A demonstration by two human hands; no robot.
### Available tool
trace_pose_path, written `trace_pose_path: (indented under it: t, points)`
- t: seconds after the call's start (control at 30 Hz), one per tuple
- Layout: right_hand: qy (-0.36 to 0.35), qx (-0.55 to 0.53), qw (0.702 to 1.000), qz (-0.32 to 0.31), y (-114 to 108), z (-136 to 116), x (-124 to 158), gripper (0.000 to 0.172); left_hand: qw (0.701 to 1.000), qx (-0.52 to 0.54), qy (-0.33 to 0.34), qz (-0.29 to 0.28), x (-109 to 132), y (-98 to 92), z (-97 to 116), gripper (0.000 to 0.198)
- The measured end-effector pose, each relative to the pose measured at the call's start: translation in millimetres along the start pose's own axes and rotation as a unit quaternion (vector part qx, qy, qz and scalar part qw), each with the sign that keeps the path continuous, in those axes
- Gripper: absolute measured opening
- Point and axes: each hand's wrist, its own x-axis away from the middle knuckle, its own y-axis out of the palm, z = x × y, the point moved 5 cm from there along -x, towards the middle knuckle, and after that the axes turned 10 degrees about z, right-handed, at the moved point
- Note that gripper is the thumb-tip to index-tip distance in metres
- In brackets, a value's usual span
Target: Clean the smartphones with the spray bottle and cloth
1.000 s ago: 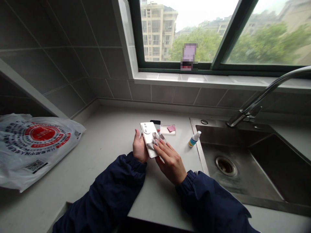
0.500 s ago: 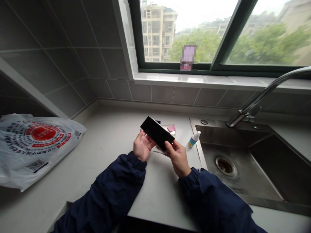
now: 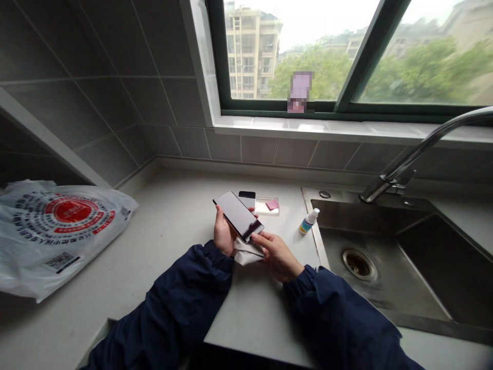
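Note:
A smartphone (image 3: 239,216) lies tilted across my left hand (image 3: 224,231), its bright screen reflecting the window light. The left thumb runs along the near edge and fingertips show at the far edge. My right hand (image 3: 279,254) is closed at the phone's lower right corner, its thumb and fingertips touching there. A crumpled white cloth (image 3: 246,254) hangs beneath the phone, caught in the right fingers; part of it is hidden. Behind the phone are a small dark-and-white flat item (image 3: 247,196) and a clear phone case (image 3: 265,210) with a folded pink piece (image 3: 272,204) on it.
A small spray bottle (image 3: 309,221) stands right of my hands, beside the steel sink (image 3: 385,267) with its curved faucet (image 3: 419,149). On the left lies a white plastic bag (image 3: 65,236) with red and black print. The countertop (image 3: 162,267) meets a tiled wall below the window.
The phone has shifted slightly left and toward me, and its screen went from black to bright with reflection. My right hand slid to its lower corner, and more of the white cloth shows.

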Motion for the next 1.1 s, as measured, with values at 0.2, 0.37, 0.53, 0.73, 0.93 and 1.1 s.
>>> trace_pose_path:
  t: [0.2,0.37,0.53,0.73,0.93,1.1]
  points:
    - [-0.010,-0.020,0.999,0.045,-11.2,-11.8,-1.6,0.035,0.998,-0.006,0.064,0.022,-10.5,-9.8,20.1,0.079]
    - [-0.138,-0.074,0.969,0.192,-40.6,-25.0,-16.1,0.037,0.999,-0.014,0.042,0.012,-10.8,-12.0,17.5,0.083]
    - [-0.357,0.036,0.909,0.213,-35.3,-43.0,-0.7,0.042,0.996,-0.041,-0.072,-0.020,-4.9,-11.8,-11.2,0.093]
    - [-0.490,0.508,0.707,-0.040,20.3,-13.7,28.4,0.066,0.997,-0.014,-0.073,0.018,-4.7,-9.3,-14.9,0.089]
    - [-0.492,0.615,0.614,-0.048,25.8,-6.1,31.0,0.070,0.999,-0.005,-0.044,0.023,-7.6,-8.3,-7.9,0.087]
    - [-0.482,0.640,0.595,-0.069,29.3,-7.6,34.4,0.066,0.997,-0.036,-0.069,0.014,-7.2,-13.5,-11.7,0.091]
